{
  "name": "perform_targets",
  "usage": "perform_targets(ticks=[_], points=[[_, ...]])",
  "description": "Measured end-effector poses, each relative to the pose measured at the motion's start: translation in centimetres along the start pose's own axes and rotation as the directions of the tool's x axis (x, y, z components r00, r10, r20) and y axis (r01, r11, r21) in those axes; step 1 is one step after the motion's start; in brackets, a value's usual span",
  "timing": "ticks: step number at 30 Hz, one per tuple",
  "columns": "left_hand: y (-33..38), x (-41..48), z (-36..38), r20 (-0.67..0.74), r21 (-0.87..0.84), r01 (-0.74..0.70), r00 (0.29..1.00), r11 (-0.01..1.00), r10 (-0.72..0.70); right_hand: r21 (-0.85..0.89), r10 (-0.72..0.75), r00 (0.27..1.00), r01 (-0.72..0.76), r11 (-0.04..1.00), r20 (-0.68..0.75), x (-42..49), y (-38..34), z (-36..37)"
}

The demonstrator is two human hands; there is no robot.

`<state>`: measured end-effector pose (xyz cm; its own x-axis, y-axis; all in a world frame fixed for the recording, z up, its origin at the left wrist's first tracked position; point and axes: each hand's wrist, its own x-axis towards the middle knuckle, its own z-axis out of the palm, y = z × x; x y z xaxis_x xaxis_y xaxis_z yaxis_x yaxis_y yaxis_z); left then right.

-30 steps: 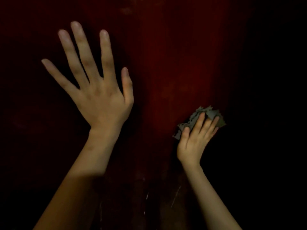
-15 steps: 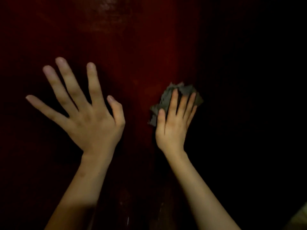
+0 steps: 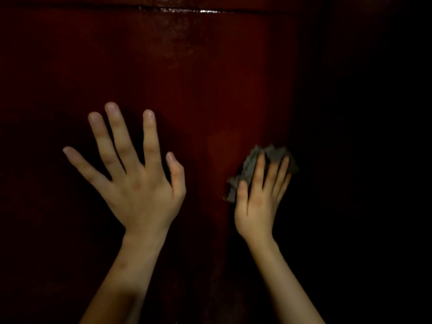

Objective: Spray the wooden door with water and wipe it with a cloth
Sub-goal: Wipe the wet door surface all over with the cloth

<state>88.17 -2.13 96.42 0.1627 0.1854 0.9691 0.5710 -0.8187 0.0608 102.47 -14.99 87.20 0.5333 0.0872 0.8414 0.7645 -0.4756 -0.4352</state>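
Observation:
A dark red wooden door (image 3: 210, 78) fills the dim view, with a wet sheen in its lit middle strip. My left hand (image 3: 138, 181) lies flat against the door with its fingers spread wide. To its right, my right hand (image 3: 259, 197) presses a crumpled grey cloth (image 3: 251, 168) onto the door with straight fingers. The cloth shows above and to the left of the fingers. No spray bottle is in view.
A horizontal groove or panel edge (image 3: 187, 10) runs across the door near the top and glints with water. The door's left part and everything to the right lie in deep shadow.
The view has tilted up, bringing the door's upper groove into sight. My right hand slid the cloth up and left across the door, then a little back right. My left hand stayed flat and spread.

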Motion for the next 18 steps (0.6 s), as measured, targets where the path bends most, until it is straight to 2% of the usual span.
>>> perform_targets(ticks=[2,5,8,13,15,18], points=[[0.1,-0.1,-0.1,0.015,0.008,0.004,1.000,1.000,-0.004,0.010,0.008,0.998,-0.009,1.000,0.055,-3.2,1.3,0.7],[0.3,-0.2,-0.2,0.024,-0.001,0.023,0.999,1.000,-0.023,0.007,0.013,0.997,-0.014,1.000,0.080,-3.0,1.1,0.4],[0.4,-0.3,-0.2,0.011,0.011,0.018,1.000,1.000,-0.018,0.020,-0.029,0.999,0.029,0.999,0.015,1.8,-1.6,-0.9],[0.8,0.0,-0.7,0.011,0.016,0.040,0.999,0.999,-0.040,-0.027,-0.106,0.978,0.103,0.994,-0.179,12.7,-6.9,-4.0],[0.7,-0.2,-0.7,0.009,0.031,0.040,0.999,0.999,-0.041,-0.078,-0.112,0.969,0.097,0.992,-0.219,14.2,-7.5,-4.1],[0.5,0.1,-0.7,0.015,0.033,0.032,0.999,0.999,-0.033,-0.105,-0.141,0.967,0.121,0.987,-0.211,11.7,-7.1,-3.1]])
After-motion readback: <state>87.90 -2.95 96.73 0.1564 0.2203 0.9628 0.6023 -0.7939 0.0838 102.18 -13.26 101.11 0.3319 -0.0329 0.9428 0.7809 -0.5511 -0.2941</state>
